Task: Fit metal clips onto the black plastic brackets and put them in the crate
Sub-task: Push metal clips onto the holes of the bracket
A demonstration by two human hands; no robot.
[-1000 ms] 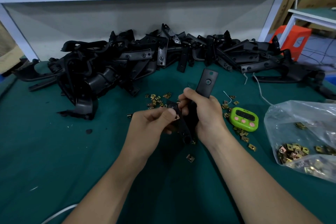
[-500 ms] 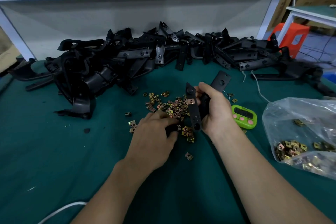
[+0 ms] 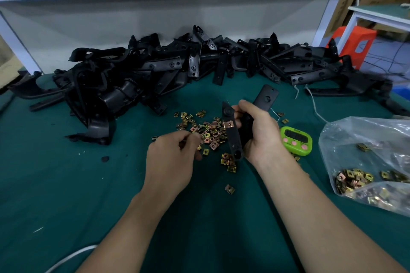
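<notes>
My right hand (image 3: 259, 133) grips a black plastic bracket (image 3: 231, 135) held upright above the green table. One brass-coloured metal clip (image 3: 229, 125) sits on the bracket's near arm. The bracket's other arm (image 3: 266, 97) sticks up behind my fingers. My left hand (image 3: 173, 157) hovers at the left edge of a loose pile of metal clips (image 3: 210, 132), fingers curled with thumb and forefinger pinched together; whether a clip is between them is hidden. No crate is in view.
A long heap of black brackets (image 3: 177, 68) fills the back of the table. A green timer (image 3: 296, 139) lies right of my right hand. A clear plastic bag of clips (image 3: 366, 162) sits at the right edge. A white cable (image 3: 73, 257) lies bottom left.
My left hand dropped from the bracket to the clip pile, then lifted slightly with fingers pinched. My right hand turned the bracket, showing a clip fitted on its near arm.
</notes>
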